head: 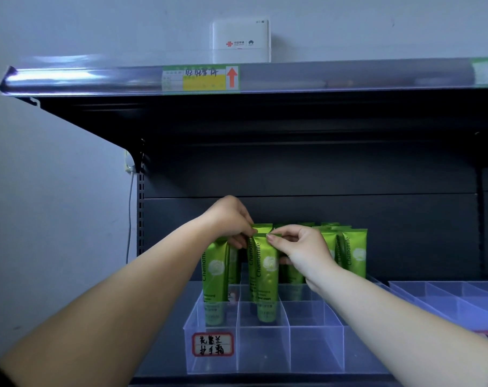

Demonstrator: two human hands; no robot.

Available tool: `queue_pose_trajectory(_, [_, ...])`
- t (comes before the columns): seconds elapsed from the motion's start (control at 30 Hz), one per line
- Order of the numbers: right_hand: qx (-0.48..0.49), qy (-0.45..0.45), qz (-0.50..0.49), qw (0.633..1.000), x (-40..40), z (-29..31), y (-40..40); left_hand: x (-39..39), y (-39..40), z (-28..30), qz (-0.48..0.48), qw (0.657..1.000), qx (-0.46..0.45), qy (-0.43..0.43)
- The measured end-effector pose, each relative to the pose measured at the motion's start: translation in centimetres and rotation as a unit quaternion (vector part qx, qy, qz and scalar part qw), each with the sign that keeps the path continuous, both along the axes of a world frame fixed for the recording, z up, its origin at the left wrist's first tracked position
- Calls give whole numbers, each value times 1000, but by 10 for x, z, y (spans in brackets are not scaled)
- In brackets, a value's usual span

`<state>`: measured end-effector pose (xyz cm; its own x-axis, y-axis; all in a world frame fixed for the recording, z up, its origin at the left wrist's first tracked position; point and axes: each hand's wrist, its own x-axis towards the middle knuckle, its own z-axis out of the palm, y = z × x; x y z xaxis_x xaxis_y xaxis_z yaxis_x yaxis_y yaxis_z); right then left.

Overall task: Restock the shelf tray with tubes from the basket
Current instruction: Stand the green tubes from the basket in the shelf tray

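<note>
1. Dark metal shelving fills the view against a pale wall, and a clear divided tray sits at the front edge of the lower shelf.
2. Both hands are up at the middle tube, a green one printed "Chamomile", standing upright in the tray's second lane from the left.
3. Left hand reaches in from above, and its fingers pinch the crimped top of that tube on the left side.
4. Right hand meets it from the other side, thumb and forefinger nipped together on the same crimp, the other fingers curled.
5. Another green tube stands in the leftmost lane, just beside the held one.
6. More green tubes stand packed upright toward the tray's back right, behind the right hand.
7. Front compartments on the tray's right side hold nothing.
8. A red-bordered handwritten label is stuck on the tray's front left corner.
9. A second clear tray sits at the shelf's right edge.
10. Up top, a white router box rests on the upper shelf, above a yellow and green price tag.
</note>
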<state>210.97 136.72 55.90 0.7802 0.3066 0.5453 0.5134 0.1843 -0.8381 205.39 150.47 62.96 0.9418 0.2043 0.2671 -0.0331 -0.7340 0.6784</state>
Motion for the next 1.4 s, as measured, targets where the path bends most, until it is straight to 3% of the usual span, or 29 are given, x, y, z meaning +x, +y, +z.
queue_pose_trajectory(0.27, [-16,-25,-17,999,-5,-1,-4,-2,7,0,-31,998,13,61])
queue_pose_trajectory(0.87, [-22,-50,-46,997,-12,1,0,-9,-2,2,5,996,79,30])
queue_pose_trajectory(1.23, [-80,-75,-54,993,-9,8,-10,-11,-4,5,43,996,54,-50])
queue_pose_trajectory(1.4, [-78,-112,-109,985,-10,26,-31,-20,-9,14,88,980,100,-146])
